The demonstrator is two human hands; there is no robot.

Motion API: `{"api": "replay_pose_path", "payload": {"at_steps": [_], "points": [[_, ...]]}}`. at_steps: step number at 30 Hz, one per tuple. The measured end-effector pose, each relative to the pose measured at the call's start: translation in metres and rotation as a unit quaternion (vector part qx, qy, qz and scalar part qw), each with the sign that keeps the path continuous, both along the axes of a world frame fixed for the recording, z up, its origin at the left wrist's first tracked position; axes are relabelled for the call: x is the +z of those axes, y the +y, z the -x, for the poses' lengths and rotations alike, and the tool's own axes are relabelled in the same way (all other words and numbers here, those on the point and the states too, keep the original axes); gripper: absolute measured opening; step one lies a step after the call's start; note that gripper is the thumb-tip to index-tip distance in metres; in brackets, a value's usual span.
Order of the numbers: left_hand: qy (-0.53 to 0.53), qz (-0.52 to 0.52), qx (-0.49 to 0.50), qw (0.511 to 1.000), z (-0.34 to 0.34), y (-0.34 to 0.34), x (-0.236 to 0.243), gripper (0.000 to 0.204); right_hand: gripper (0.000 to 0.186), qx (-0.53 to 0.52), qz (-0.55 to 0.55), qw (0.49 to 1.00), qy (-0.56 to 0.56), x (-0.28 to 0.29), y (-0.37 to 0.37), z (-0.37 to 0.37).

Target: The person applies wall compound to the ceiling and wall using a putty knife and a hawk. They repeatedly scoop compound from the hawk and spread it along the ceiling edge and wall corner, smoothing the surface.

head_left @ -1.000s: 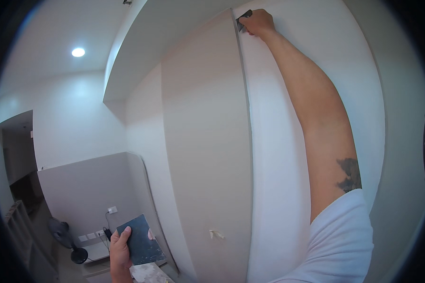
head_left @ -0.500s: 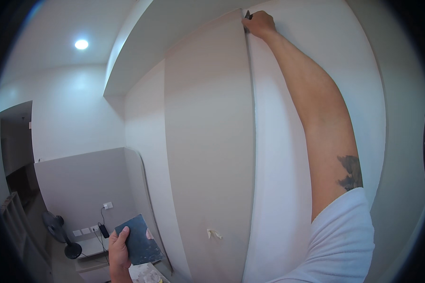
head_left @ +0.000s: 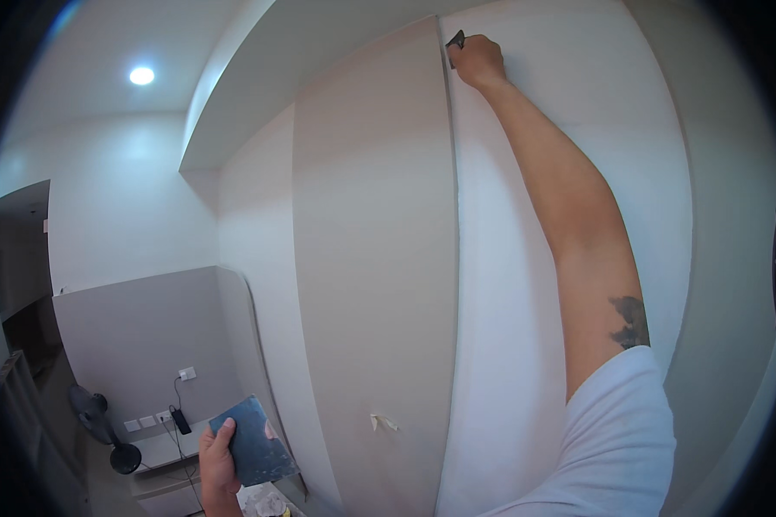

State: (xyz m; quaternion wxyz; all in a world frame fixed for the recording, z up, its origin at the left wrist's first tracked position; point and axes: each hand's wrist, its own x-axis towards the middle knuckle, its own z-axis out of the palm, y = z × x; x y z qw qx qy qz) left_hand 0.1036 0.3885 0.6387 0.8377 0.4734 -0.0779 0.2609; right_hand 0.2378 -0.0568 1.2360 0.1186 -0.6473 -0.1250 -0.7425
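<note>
High up, my right hand (head_left: 478, 62) is closed around a small dark putty knife (head_left: 456, 40), most of it hidden by the fingers. The knife is at the white wall (head_left: 526, 258), just right of the long vertical edge of a beige panel (head_left: 379, 258). Low on the left, my left hand (head_left: 219, 457) grips a flat, dark blue square plate (head_left: 254, 444), with the thumb on top. A pale pinkish dab sits near the plate's right edge, and whitish specks mark its lower part.
Torn pale strips (head_left: 384, 422) stick out of the panel low down. At lower left are a black fan (head_left: 95, 414), a shelf (head_left: 159, 450), wall sockets (head_left: 147, 422) and hanging cords. Crumpled white material (head_left: 265, 501) lies below the plate. A boxed ceiling edge (head_left: 259, 95) overhangs the panel.
My right hand with the putty knife has moved slightly down and away from the panel's top corner. The view has shifted a little; my left hand still holds the plate.
</note>
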Motion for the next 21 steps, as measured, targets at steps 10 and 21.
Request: {"api": "replay_pose_path", "payload": {"at_steps": [10,21], "points": [[0.019,-0.008,-0.005,1.000,0.001,0.004,-0.006,0.023,0.035,0.011,0.044,0.996,0.074,-0.012,0.037,0.018],[0.012,0.008,-0.009,1.000,-0.003,0.005,-0.012,0.021,0.035,0.033,-0.041,0.999,0.007,0.008,0.038,0.005]]}}
